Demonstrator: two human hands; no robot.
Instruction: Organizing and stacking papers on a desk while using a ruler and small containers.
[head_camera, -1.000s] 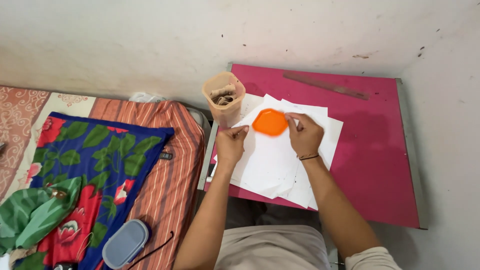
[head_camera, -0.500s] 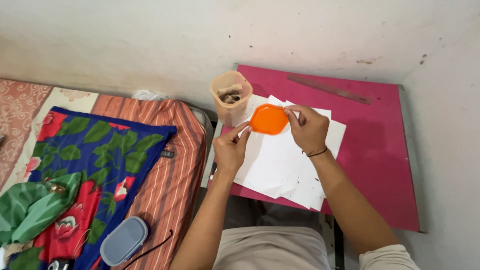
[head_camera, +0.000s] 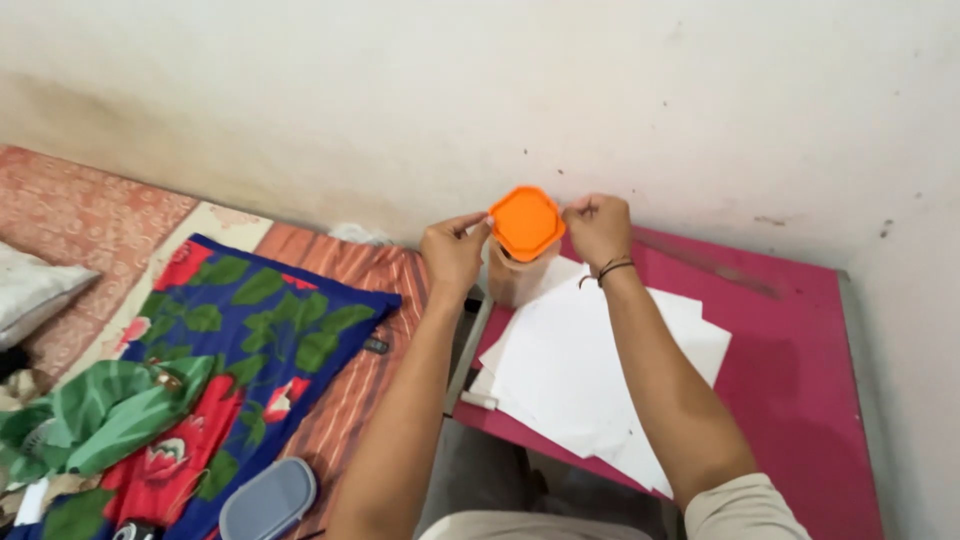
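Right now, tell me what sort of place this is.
Probably a bedroom at home: a bed with a floral blanket sits beside a small pink table spread with white paper sheets, against a bare plastered wall.

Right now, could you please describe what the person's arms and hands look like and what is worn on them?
Both forearms are bare, no sleeves or gloves. The right hand has a thin dark band around its wrist; the left hand shows no jewellery.

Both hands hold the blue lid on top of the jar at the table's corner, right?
Not quite: the lid is orange, not blue. The head view shows the left hand and right hand holding it on the jar at the corner of the table.
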